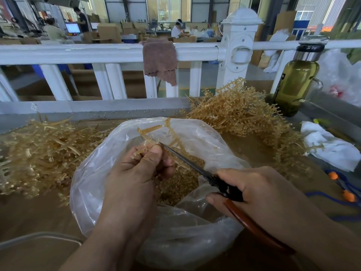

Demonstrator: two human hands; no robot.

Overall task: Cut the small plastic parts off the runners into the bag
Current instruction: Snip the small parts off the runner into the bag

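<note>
Left hand pinches a runner over the open bag. Right hand is closed around the scissors, blade tips at the runner by the left thumb. Cut parts lie inside the bag; uncut runners are piled beyond it to the right.

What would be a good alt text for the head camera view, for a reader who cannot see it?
A person's left hand holds a tan plastic runner over an open clear bag of cut parts, while the right hand holds scissors to it. Piles of runners lie left and right on the table, before a white railing.
</note>
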